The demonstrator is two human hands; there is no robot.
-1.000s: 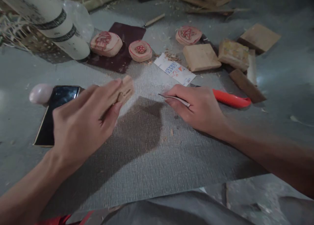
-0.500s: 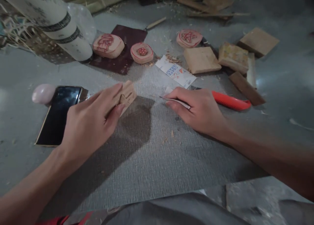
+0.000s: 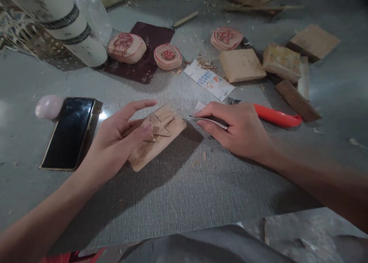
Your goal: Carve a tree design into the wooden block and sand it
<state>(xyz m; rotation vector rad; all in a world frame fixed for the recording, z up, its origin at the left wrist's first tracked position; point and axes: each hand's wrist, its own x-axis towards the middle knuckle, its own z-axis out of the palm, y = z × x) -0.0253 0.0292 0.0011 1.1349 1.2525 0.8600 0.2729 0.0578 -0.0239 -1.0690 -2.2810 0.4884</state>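
Note:
My left hand [image 3: 120, 136] grips a pale wooden block [image 3: 172, 131] by its left side, thumb on the face and index finger stretched along the far edge. A star outline is carved into that face, which is tilted up toward me. To the right, my right hand [image 3: 235, 127] pinches a folded piece of sandpaper [image 3: 212, 121] between thumb and fingers, its dark grit edge pointing left, apart from the block. Just behind the right hand lies a tool with a red handle [image 3: 277, 115]; its other end is mostly hidden by the hand.
A smartphone [image 3: 69, 133] and a pinkish ball [image 3: 49, 106] lie left. Behind are carved blocks with red markings [image 3: 168, 56], a printed sandpaper sheet [image 3: 208, 81], plain wood blocks [image 3: 243, 66], a dark red sheet [image 3: 139, 73] and a white cylinder [image 3: 83, 44]. Wood shavings [image 3: 205, 65] are scattered around.
The wooden block has turned in my left hand, so its star-carved face now shows more fully, and it sits further right. My left index finger has lifted and straightened. The right hand still holds the sandpaper.

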